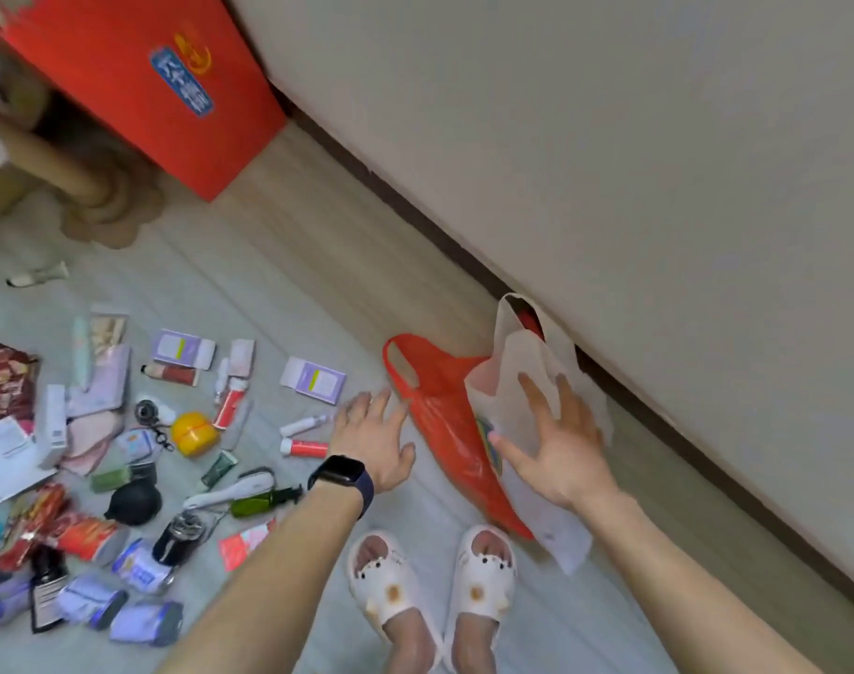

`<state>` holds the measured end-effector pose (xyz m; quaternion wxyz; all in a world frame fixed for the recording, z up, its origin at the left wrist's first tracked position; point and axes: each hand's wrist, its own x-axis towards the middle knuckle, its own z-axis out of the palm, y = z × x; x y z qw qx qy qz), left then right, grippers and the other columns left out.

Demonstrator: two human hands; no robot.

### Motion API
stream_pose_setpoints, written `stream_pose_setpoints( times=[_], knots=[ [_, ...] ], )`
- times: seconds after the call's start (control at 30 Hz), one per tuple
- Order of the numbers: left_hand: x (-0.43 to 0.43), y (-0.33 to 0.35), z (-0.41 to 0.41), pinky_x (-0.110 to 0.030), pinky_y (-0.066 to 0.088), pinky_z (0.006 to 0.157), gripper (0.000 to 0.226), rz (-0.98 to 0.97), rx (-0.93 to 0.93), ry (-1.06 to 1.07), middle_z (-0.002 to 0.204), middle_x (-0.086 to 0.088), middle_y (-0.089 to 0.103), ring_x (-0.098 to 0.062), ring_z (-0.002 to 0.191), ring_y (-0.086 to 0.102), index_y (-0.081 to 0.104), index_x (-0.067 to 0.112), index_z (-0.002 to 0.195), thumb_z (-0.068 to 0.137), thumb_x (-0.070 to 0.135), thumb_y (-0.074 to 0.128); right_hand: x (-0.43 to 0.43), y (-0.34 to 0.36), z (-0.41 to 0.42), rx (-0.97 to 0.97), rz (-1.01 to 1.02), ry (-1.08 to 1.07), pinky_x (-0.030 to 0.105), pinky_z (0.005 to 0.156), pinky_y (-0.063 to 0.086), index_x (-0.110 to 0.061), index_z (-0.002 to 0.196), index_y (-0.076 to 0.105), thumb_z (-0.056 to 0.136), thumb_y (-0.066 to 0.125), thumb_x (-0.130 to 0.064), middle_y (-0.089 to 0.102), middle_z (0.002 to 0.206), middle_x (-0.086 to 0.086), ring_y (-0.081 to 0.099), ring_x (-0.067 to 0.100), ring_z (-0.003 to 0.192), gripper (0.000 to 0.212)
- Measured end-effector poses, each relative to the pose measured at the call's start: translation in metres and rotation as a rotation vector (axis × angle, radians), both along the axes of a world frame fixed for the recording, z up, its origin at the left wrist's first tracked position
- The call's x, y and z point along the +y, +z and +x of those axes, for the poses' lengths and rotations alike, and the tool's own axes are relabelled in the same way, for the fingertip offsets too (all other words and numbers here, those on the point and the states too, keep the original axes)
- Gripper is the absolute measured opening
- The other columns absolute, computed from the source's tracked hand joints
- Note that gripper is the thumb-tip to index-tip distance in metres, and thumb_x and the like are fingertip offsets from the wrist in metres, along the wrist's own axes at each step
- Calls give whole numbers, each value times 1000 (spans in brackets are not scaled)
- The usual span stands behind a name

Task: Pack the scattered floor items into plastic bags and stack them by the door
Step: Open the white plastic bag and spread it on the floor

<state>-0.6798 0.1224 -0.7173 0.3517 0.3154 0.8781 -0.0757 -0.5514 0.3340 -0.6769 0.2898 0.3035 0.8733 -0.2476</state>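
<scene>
Reaching with both hands, fingers splayed, toward two plastic bags on the floor.
Showing the scattered items (194, 432) strewn well left of the red bag (439, 411); holding the left hand (374, 440) just left of it, fingers straight, spread, gripping nothing; spreading the right hand (559, 449) wide over the white bag (512, 362) lying atop the red bag's right side, contact unclear.

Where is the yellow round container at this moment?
In the head view the yellow round container lies on the floor, left of the left hand, beside a red-and-white tube.
</scene>
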Motion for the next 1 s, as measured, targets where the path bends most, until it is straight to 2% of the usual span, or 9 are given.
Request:
stream_pose_setpoints(
  times=[0.1, 0.17, 0.3, 0.4, 0.5, 0.6, 0.73, 0.9, 1.0],
  knots=[
    [2, -88, 21, -55, 4, 118, 75, 42, -21, -100, 165, -1, -2, -27, 150, 2, 7, 35, 155, 91, 54, 41, 8, -83, -5, -60, 5, -3, 70, 112, 5, -58, 140, -24, 71, 51, -85, -35, 156, -5, -20, 34, 147, 105],
    [7, -134, 35, -56, -1, 118, 75, 79, -40, -131, 164, 2, -11, -25, 151, -5, -1, 39, 155, 92, 58, 36, 13, -125, -4, -93, 42, 47, 73, 108, 6, -57, 143, -16, 72, 58, -79, -33, 156, -4, -18, 34, 147, 105],
    [12, -181, 55, -57, 0, 118, 69, -36, -230, -169, 164, 3, -11, -25, 151, -6, -5, 41, 154, 95, 61, 26, 17, -171, 12, -137, 117, 137, 56, 103, 39, -22, 141, 37, 94, 53, -41, 36, 143, 15, 34, 37, 131, 53],
    [4, -161, 56, -54, 9, 119, 66, -64, -316, -152, 165, -2, 2, -26, 151, 4, 3, 37, 155, 98, 55, 30, 15, -160, 23, -83, 96, 109, 41, 87, 48, -7, 126, 52, 99, 46, -28, 55, 120, 18, 51, 36, 110, 35],
    [-3, -97, 42, -44, 22, 117, 64, 3, -345, 90, 160, -6, 25, -25, 147, 21, 22, 28, 154, 97, 54, 36, 9, -106, 22, 63, 128, 67, 40, 73, 46, -2, 114, 57, 98, 49, -24, 56, 110, 17, 52, 36, 100, 28],
    [-6, 1, 25, -31, 36, 108, 67, 95, -492, 578, 144, -3, 51, -22, 133, 45, 44, 25, 143, 90, 65, 43, -11, -21, 11, 206, 118, 102, 38, 65, 46, -5, 100, 59, 91, 58, -18, 57, 101, 12, 52, 32, 91, 16],
    [-1, 157, 7, -34, 47, 95, 74, 332, -691, 999, 120, 9, 64, -12, 112, 59, 61, 35, 118, 69, 89, 47, -50, 116, -12, 334, 83, 207, 34, 48, 40, -12, 83, 55, 75, 71, -15, 55, 86, 5, 56, 32, 79, 18],
    [-12, 343, -7, -37, 49, 82, 50, 520, -885, 1116, 107, 17, 71, -11, 97, 69, 62, 37, 112, 78, 73, 58, -103, 274, -37, 502, 32, 325, 36, 52, 50, -16, 95, 57, 70, 61, -29, 54, 86, 1, 58, 26, 78, 28],
    [-39, 407, -14, -26, 50, 71, 16, 660, -780, 1139, 95, -1, 71, -12, 82, 64, 64, 18, 99, 90, 30, 69, -135, 340, -44, 567, -37, 428, 30, 66, 54, -18, 113, 57, 75, 56, -38, 58, 101, -3, 59, 21, 90, 43]
  ],
)
